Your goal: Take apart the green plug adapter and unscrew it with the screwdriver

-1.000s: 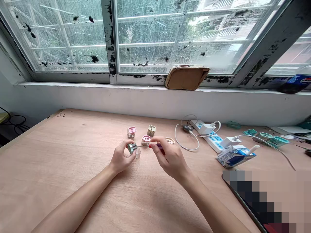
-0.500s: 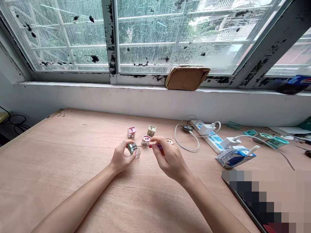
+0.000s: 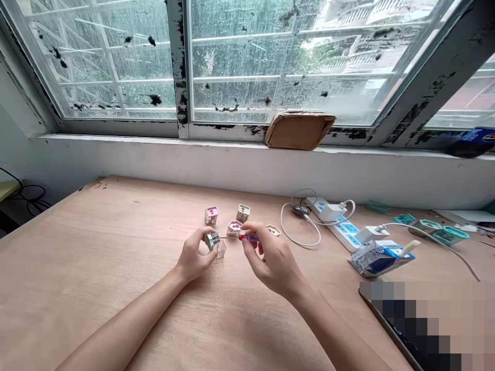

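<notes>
My left hand (image 3: 192, 256) is closed in a narrow pinch on a small green-and-metal plug adapter body (image 3: 211, 240). My right hand (image 3: 275, 261) is closed in a narrow fingertip grip on a precision screwdriver (image 3: 249, 237) with a red-and-purple handle. Its thin shaft runs left across the gap between my hands, and its tip ends at the adapter body; this view does not show whether the tip sits in a screw. A clear plastic cube housing (image 3: 221, 250) stands just beside my left hand. A pink-faced socket housing (image 3: 234, 229) sits just behind the shaft, between my hands. Farther ahead of the grip, on the plywood tabletop (image 3: 96, 242), stand a second pink-faced housing (image 3: 211, 215) and a beige housing (image 3: 243, 213). A beige hexagonal socket cover (image 3: 273, 230) lies ahead of my right hand. Well to the right lies a white power strip (image 3: 343, 231).
</notes>
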`<action>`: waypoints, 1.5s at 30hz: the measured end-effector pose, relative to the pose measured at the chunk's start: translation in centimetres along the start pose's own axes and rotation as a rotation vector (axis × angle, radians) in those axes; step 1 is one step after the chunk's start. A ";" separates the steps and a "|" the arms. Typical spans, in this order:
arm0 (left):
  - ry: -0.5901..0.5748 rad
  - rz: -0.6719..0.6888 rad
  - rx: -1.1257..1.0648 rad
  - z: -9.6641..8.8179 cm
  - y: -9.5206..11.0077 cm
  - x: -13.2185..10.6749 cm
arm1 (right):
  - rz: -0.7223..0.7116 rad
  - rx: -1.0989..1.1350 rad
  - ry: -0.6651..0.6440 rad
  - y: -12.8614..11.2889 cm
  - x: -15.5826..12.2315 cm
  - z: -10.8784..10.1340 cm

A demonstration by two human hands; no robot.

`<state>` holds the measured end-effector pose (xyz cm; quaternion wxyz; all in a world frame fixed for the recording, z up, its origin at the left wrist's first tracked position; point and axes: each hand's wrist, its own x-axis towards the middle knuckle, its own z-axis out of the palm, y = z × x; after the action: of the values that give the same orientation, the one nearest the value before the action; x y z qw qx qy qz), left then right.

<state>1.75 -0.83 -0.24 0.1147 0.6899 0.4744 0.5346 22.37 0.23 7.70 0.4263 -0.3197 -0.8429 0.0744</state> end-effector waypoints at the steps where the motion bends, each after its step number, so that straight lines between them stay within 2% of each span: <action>1: -0.003 0.001 0.000 0.0 0.0 0.0 | 0.003 -0.018 0.014 0.1 0.0 0.0; 5: 0.005 0.008 -0.005 0.0 -0.1 -0.1 | -0.029 -0.085 0.070 0.4 -0.1 0.2; 10: -0.003 -0.010 -0.018 0.0 -0.2 0.0 | -0.067 -0.011 -0.007 0.3 -0.1 0.2; 17: -0.002 -0.027 -0.025 0.1 -0.3 -0.1 | -0.023 -0.066 0.021 0.3 -0.2 0.2; 26: -0.008 -0.019 -0.030 0.1 -0.3 -0.1 | -0.004 -0.019 0.027 0.3 -0.1 0.3; 33: -0.046 -0.048 0.015 0.0 -0.4 -0.1 | -0.074 -0.078 0.077 0.3 -0.2 0.8; 45: -0.094 -0.052 0.018 -0.3 -0.3 -0.1 | -0.080 -0.093 0.080 0.5 -0.2 0.7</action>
<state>1.32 -0.83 -0.35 0.1445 0.7028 0.4912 0.4939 22.15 0.61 6.87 0.4469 -0.3079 -0.8399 0.0053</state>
